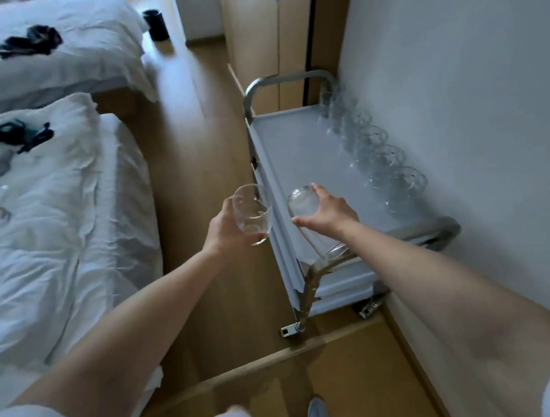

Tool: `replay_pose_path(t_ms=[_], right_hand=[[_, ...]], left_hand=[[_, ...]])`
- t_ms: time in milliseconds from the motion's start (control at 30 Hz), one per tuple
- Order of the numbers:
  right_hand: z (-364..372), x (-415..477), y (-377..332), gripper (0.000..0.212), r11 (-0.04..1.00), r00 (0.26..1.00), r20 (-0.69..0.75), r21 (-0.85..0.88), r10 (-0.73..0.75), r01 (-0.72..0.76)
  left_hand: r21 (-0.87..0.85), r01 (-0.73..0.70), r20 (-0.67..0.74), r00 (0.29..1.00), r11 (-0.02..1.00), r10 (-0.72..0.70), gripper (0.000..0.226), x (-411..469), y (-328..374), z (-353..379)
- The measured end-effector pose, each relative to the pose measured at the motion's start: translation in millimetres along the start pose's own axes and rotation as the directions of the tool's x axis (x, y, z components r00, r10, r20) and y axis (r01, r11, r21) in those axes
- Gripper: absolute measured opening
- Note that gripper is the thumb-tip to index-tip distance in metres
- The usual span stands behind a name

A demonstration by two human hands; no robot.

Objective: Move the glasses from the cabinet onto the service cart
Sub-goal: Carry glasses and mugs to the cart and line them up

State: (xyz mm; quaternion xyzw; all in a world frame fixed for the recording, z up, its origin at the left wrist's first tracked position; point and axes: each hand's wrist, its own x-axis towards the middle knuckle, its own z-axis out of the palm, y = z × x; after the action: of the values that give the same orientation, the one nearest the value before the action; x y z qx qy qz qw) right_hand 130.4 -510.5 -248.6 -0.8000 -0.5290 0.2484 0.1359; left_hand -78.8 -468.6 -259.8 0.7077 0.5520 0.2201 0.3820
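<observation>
A white bed (52, 246) fills the left. The service cart (295, 152) stands against the wall, with a row of glasses (372, 152) along its wall side. The left grip (225, 230) holds a first glass (252, 212) at the cart's edge, and the right grip (329, 211) holds a second glass (303, 202) above its top.

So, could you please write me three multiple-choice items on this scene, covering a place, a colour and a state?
1. Where on the cart does the row of glasses stand?
A. along the wall side
B. along the bed side
C. in the middle

2. What colour is the bedding?
A. red
B. white
C. black

3. What are the hands doing?
A. both are empty
B. both push the cart
C. each holds a glass

Answers:
1 A, the row lines the edge next to the wall.
2 B, the sheets are white.
3 C, the left hand grips the left glass and the right hand grips the right glass.
</observation>
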Motion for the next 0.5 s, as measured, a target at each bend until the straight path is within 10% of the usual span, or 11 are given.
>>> replay_pose_path(t_ms=[500], right_hand=[[105.8, 182.9, -94.8, 0.097, 0.955, 0.962, 0.071, 0.121, 0.262, -0.269]], left_hand=[[0.031, 0.016, 0.19, 0.982, 0.999, -0.021, 0.089, 217.3, -100.2, -70.3]])
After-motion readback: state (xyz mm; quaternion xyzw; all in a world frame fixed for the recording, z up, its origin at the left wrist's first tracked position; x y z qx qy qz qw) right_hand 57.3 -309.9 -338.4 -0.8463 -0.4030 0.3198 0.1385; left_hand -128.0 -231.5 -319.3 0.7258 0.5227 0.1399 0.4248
